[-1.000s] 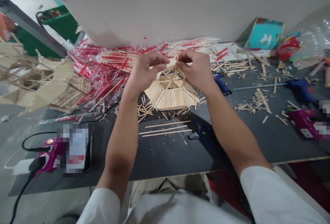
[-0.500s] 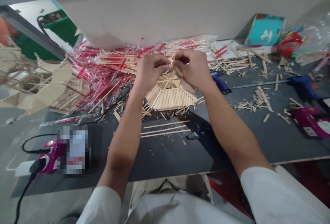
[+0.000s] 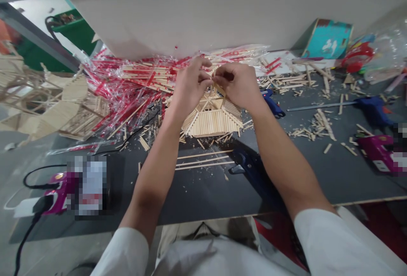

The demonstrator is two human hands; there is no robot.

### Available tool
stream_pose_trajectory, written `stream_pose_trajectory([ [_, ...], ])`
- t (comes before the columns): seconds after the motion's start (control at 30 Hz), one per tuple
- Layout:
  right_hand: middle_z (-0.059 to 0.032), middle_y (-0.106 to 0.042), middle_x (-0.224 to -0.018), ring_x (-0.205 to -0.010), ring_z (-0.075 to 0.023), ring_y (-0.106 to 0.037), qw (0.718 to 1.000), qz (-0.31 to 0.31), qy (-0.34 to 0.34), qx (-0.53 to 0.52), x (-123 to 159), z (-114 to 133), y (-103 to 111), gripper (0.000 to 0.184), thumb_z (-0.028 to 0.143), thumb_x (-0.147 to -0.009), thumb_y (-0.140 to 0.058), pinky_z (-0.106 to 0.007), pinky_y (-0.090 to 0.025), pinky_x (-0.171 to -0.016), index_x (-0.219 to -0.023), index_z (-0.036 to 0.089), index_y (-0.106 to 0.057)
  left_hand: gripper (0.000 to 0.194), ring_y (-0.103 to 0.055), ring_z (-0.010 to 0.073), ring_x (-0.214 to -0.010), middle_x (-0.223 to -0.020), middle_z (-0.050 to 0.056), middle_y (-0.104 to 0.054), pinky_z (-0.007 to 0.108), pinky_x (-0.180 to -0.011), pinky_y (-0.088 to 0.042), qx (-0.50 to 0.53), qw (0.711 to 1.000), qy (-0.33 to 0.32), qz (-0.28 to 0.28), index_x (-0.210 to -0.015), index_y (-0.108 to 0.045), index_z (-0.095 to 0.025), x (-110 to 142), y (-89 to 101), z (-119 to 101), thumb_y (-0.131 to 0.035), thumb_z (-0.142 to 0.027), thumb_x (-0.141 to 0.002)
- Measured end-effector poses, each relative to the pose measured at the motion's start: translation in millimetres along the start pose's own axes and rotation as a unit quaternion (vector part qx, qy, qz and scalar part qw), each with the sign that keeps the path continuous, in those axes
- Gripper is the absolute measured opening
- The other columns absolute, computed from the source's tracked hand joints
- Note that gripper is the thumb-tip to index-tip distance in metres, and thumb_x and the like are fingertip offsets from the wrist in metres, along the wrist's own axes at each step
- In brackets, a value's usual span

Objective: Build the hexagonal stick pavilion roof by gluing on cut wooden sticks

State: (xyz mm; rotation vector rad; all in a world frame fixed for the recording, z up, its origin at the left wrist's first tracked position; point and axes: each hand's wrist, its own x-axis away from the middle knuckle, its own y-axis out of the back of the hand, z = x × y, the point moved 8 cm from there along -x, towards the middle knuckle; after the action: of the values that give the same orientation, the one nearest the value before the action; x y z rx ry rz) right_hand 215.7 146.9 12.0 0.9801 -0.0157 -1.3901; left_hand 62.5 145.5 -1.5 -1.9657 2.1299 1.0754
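The visible lower front of your stick model (image 3: pixel 211 124) on the worktop (image 3: pixel 197 204) is slatted, its upper framework partly open; your left hand (image 3: pixel 190 86) and right hand (image 3: pixel 241 84) meet there, fingertips drawn in, their pinch unclear.

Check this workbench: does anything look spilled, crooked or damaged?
Mostly just mess: short, pale wooden stick offcuts litter the dark grey tabletop around the slatted pale-wood model. The turquoise flat panel at the back right leans crookedly, and brown patches along its top edge may be damage.
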Motion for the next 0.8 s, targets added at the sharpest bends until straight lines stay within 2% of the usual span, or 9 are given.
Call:
stream_pose_trajectory([
  [0.23,-0.0038,-0.071,-0.079,-0.075,-0.0226,-0.062,0.999,0.004,-0.033,-0.004,0.0,-5.8,0.4,0.006,0.022,-0.086,-0.075,-0.044,-0.052,-0.08,-0.081,0.024,-0.073,0.059,-0.076,0.0189,-0.089,-0.09,-0.001,-0.079,0.034,-0.088,-0.059,-0.034,0.999,0.011,-0.022,-0.133,-0.061,-0.026,0.2,0.1,-4.8,-0.073,-0.001,-0.081],
  [0.4,-0.004,-0.074,-0.081,-0.075,-0.0235,-0.064,1.0,-0.001,-0.019,0.013,-1.0,-8.5,0.7,0.005,0.024,-0.087,-0.076,-0.045,-0.053,-0.079,-0.083,0.023,-0.077,0.059,-0.076,0.0203,-0.09,-0.086,-0.002,-0.079,0.036,-0.088,-0.059,-0.026,0.999,0.021,-0.01,-0.13,-0.062,-0.027,-0.7,-1.8,-1.6,-0.073,-0.001,-0.079],
  [0.63,-0.0053,-0.074,-0.083,-0.078,-0.026,-0.065,0.999,0.006,-0.035,0.003,-1.0,-10.1,0.0,0.009,0.023,-0.089,-0.076,-0.047,-0.053,-0.081,-0.08,0.026,-0.076,0.056,-0.074,0.0276,-0.099,-0.084,-0.001,-0.079,0.046,-0.094,-0.055,-0.07,0.998,0.007,-0.006,-0.123,-0.067,-0.032,-8.6,4.3,-2.5,-0.081,-0.006,-0.076],
  [0.8,-0.0043,-0.075,-0.083,-0.077,-0.0231,-0.063,1.0,0.008,-0.028,0.0,-1.2,-5.5,0.5,0.009,0.019,-0.089,-0.075,-0.044,-0.051,-0.08,-0.081,0.024,-0.077,0.05,-0.074,0.0253,-0.093,-0.083,0.0,-0.078,0.045,-0.094,-0.056,-0.066,0.997,0.017,-0.02,-0.121,-0.068,-0.028,-10.6,5.2,3.7,-0.082,-0.009,-0.076],
])
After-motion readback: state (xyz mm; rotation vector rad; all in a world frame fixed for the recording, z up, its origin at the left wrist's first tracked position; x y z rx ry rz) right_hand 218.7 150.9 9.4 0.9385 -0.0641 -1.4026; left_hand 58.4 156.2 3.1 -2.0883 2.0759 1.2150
